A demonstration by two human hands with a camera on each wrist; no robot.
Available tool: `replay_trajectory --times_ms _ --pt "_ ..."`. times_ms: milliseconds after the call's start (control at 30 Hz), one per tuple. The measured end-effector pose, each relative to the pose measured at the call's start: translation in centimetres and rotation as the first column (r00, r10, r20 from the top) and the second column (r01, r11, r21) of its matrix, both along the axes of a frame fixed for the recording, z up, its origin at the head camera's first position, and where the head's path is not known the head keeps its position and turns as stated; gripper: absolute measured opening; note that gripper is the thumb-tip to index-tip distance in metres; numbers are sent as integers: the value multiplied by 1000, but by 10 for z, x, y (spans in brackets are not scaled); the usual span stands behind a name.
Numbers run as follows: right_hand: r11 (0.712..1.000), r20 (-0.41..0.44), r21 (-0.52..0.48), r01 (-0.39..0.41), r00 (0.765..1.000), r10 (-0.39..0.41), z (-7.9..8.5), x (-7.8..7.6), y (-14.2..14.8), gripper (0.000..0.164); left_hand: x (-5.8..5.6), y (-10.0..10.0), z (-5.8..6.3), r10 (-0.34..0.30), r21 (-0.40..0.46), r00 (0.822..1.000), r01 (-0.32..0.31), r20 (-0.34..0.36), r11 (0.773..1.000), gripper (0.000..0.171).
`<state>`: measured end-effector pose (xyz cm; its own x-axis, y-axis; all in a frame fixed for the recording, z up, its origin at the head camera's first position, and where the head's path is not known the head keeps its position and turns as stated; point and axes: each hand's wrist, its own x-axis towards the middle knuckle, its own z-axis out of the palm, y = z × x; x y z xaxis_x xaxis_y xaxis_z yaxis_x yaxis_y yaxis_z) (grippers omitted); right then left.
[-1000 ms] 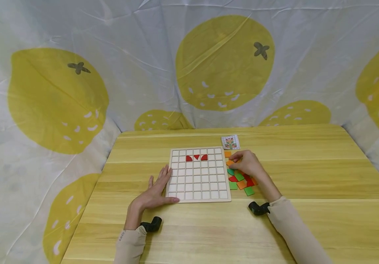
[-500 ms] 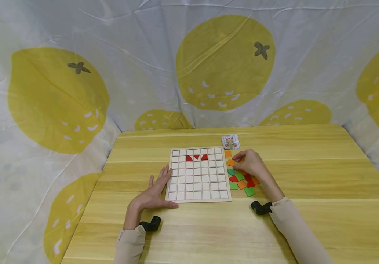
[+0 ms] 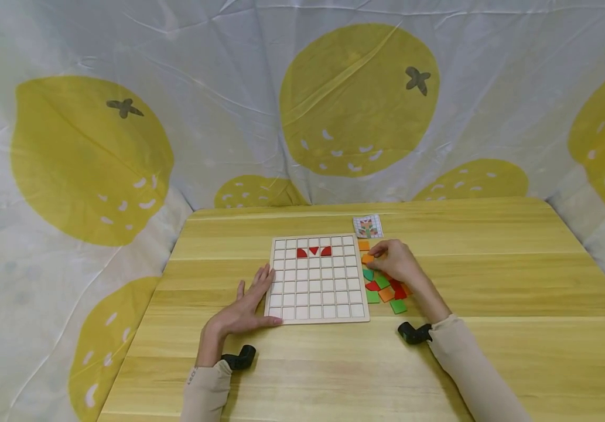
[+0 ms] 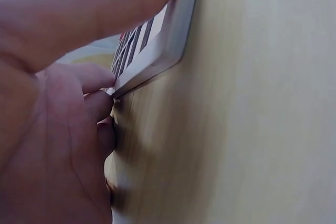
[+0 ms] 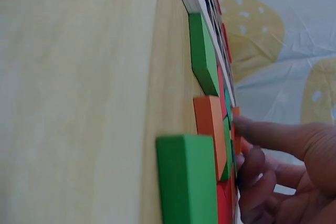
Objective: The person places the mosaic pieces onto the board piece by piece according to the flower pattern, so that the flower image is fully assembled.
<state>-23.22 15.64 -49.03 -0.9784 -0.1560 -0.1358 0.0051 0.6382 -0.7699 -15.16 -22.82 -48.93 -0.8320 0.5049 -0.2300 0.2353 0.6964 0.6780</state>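
Observation:
A pale wooden grid board (image 3: pixel 315 317) lies on the table with a red triangle (image 3: pixel 314 251) between two red curved-edge tiles near its top. My left hand (image 3: pixel 244 308) spans the lower-left corner, thumb at the front edge and fingertips along the left edge. In the left wrist view, the thumb (image 4: pixel 105 11) lies over the board's rim. My right hand (image 3: pixel 398 261) is at the loose tiles beside the board, thumb and index finger pinching an orange tile (image 3: pixel 368 258). The right wrist view shows that orange tile (image 5: pixel 237 113) partly hidden behind the thumb.
Several loose tiles lie right of the board, among them a green tile (image 3: pixel 398 306), a teal tile (image 3: pixel 368 274) and an orange square (image 3: pixel 363 246). A small pattern card (image 3: pixel 368 225) sits behind them. A lemon-print cloth (image 3: pixel 360 99) hangs behind the table.
My right hand shifts slightly right, then back left to the orange tile, which moves a little. The left thumb lifts off the front edge and returns to it.

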Motion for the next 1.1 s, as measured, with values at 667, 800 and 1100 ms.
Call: replay_trajectory --times_ms 667,800,1100 --pt "961 -21 -214 -176 984 175 3 -1 -41 21 0 0 -1 7 20 1000 -7 5 1000 121" --pt "972 -18 -168 -166 986 165 3 -5 -59 20 0 -1 -1 10 23 1000 -10 -1 1000 122" --pt "988 -8 -87 -129 992 128 0 -10 -76 21 0 -2 -4 3 29 1000 -3 -1 1000 121"
